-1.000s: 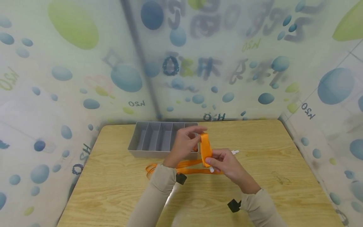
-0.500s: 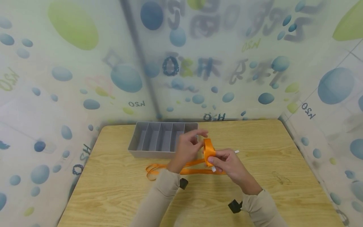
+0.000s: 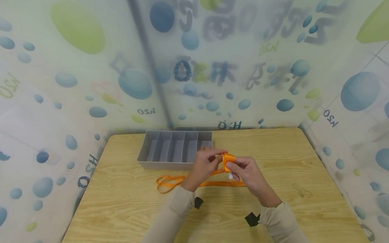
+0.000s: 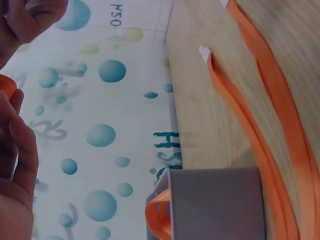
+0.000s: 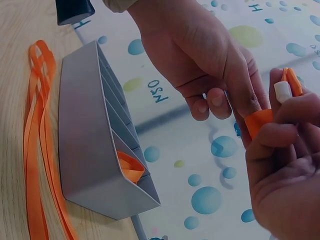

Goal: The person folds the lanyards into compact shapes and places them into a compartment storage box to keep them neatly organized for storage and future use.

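Observation:
Above the table, both hands are at a wound-up orange lanyard (image 3: 228,162). My right hand (image 3: 247,173) pinches its flat bundle between thumb and fingers, and a white end piece (image 3: 230,176) pokes out below. From the other side, the fingertips of my left hand (image 3: 204,167) hold the bundle's left end. In the right wrist view, the left fingers (image 5: 247,95) meet the orange band (image 5: 260,121) right beside the right hand's curled fingers. More orange lanyards (image 3: 165,184) lie stretched along the table, their white ends (image 4: 205,52) showing in the left wrist view.
Behind the hands stands a grey box (image 3: 165,165) with several side-by-side compartments. Its rightmost compartment contains a coiled orange lanyard (image 5: 131,167). A patterned wall (image 3: 212,101) rises directly behind the wooden table (image 3: 121,209).
The orange bundle has become shorter as it was wound, and it has shifted slightly to the right. My left hand has moved right and down toward the right hand, which stays nearly in place.

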`<state>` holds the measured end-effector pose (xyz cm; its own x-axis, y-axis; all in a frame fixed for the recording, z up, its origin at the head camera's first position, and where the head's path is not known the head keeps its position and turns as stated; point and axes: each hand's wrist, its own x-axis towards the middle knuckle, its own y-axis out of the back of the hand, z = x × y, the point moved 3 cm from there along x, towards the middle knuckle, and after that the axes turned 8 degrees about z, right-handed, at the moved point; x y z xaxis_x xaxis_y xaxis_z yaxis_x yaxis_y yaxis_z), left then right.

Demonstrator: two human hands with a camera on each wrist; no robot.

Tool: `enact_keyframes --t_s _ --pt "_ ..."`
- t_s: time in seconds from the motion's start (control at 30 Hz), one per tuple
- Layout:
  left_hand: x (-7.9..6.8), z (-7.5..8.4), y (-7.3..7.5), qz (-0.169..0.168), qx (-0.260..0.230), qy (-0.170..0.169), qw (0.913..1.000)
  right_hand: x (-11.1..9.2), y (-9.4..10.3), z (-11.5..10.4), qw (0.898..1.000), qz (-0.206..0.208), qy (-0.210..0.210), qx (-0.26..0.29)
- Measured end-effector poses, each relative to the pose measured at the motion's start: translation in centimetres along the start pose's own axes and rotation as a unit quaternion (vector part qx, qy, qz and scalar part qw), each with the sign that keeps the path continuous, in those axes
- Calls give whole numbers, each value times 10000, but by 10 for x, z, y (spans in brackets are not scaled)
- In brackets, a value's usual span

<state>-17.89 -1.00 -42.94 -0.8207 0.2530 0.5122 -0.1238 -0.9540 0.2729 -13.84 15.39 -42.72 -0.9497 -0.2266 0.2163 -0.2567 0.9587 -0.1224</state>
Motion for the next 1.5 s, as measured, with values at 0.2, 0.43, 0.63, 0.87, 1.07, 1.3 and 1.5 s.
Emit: enact_keyframes --t_s 0.2,0.43,0.63,0.87,1.07,1.3,1.5 --pt "-8 -8 -8 92 -697 587 9958 1 2 2 9996 245 -86 -127" --pt "-11 -10 -12 226 -809 718 9939 3 5 4 9987 379 13 -329" --pt "-12 -3 -12 29 -871 609 9943 5 6 3 9980 424 223 -411" --pt "-10 25 -1 -202 -1412 850 9861 6 4 -1 9966 434 290 -643" --pt "-11 12 -2 -348 -1736 1040 9787 7 5 -2 9943 466 291 -913" --pt "-16 0 -2 -479 -2029 1087 9720 9 4 -1 9921 477 399 -1093" --pt "-18 -3 -3 -643 -2202 1257 9652 9 3 -1 9904 540 399 -1207"
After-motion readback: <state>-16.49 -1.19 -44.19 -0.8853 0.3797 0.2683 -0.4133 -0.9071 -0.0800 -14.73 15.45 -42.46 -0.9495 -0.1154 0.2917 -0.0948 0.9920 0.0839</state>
